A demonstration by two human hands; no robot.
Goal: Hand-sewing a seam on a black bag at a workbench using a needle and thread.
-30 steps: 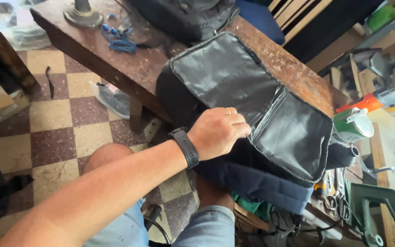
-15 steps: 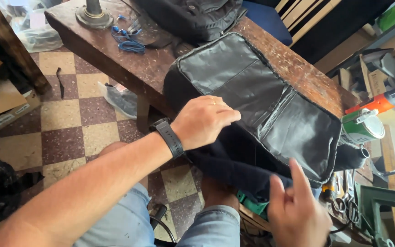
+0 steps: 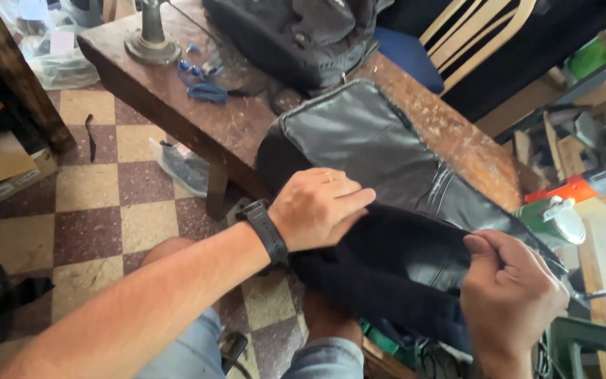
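A black leather-like bag (image 3: pixel 366 151) lies across the edge of a worn wooden table (image 3: pixel 450 133) and hangs down over my lap. My left hand (image 3: pixel 317 207), with a black wrist band, grips the near edge of the bag's dark flap. My right hand (image 3: pixel 510 295) pinches the same flap edge farther right, and between them the flap is pulled up off the shiny lining underneath.
A second black backpack (image 3: pixel 296 35) sits farther back on the table beside blue cord (image 3: pixel 201 81) and a metal stand base (image 3: pixel 152 42). A green-and-white can (image 3: pixel 552 217) stands at the right. Clutter and boxes line the right side; chequered floor tiles (image 3: pixel 99 203) lie left.
My right hand has come up from below and taken hold of the flap edge. My left hand slid down to the flap's edge and the flap is now lifted.
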